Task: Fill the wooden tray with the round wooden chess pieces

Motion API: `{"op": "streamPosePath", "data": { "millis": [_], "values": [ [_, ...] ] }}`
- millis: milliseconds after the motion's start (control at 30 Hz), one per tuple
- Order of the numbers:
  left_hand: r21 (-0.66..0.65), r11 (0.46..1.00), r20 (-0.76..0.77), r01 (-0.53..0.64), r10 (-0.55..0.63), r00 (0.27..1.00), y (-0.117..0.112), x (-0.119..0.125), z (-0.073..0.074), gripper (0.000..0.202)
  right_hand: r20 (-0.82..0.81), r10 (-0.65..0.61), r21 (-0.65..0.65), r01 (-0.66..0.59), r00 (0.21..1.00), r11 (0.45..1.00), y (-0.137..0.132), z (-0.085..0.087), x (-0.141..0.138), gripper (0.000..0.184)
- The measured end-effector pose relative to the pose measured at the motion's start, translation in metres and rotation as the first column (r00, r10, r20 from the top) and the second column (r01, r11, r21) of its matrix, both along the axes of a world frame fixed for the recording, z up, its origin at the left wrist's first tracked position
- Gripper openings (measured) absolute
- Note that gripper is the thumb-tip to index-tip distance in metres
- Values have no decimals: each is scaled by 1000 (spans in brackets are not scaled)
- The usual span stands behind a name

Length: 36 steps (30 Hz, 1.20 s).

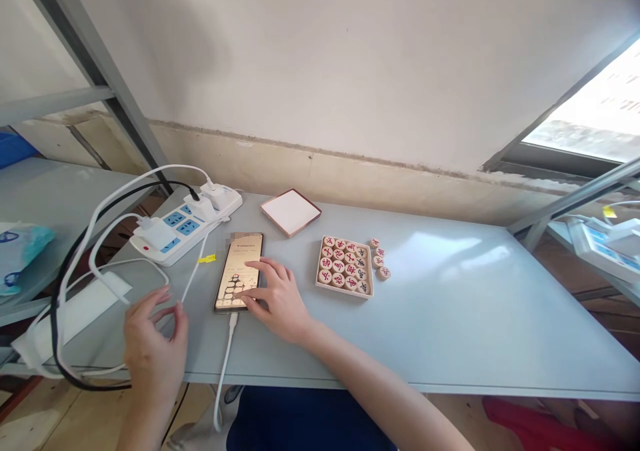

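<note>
My right hand (281, 299) is over a smartphone (243, 259), its index finger and thumb spread and reaching onto the lit screen. A white charging cable (231, 334) runs from the phone's near end over the table edge. Left of the phone, my left hand (156, 337) hovers with curved fingers, a gap between thumb and fingertips and nothing visible in them. A thin white cord with a yellow tag (207, 259) passes close to its fingertips. Right of my right hand lies an open box (345, 292) of round Chinese chess pieces (351, 270) with red and black characters.
Three loose chess pieces (379, 261) lie beside the box. Its lid (291, 211) rests near the wall. A white power strip (187, 227) with plugs and tangled white and black cables (65, 277) occupies the left side. Metal frame posts (120, 117) flank the grey table (450, 317).
</note>
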<state>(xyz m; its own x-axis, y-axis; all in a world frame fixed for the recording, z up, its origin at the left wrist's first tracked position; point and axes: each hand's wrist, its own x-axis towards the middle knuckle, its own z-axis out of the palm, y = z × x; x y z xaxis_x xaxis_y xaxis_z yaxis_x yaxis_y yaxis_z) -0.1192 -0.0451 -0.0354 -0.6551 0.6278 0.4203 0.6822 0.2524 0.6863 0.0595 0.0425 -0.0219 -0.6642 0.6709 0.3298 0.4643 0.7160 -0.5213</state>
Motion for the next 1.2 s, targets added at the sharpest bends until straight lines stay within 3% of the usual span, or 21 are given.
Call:
{"op": "streamPosePath", "data": {
  "millis": [333, 700, 1200],
  "values": [
    [-53, 998, -5, -18, 17, 1000, -1, 2, 3, 35, -62, -50, -71, 45, 997, 996, 9, 6, 19, 33],
    [46, 998, -177, 49, -40, 983, -3, 1, -5, 36, -59, -45, -79, 40, 997, 996, 11, 3, 13, 27],
    [63, 996, -241, 65, -48, 969, -4, 1, -3, 33, 22, 64, -24, -64, 998, 998, 6, 1, 6, 24]
  ]
}}
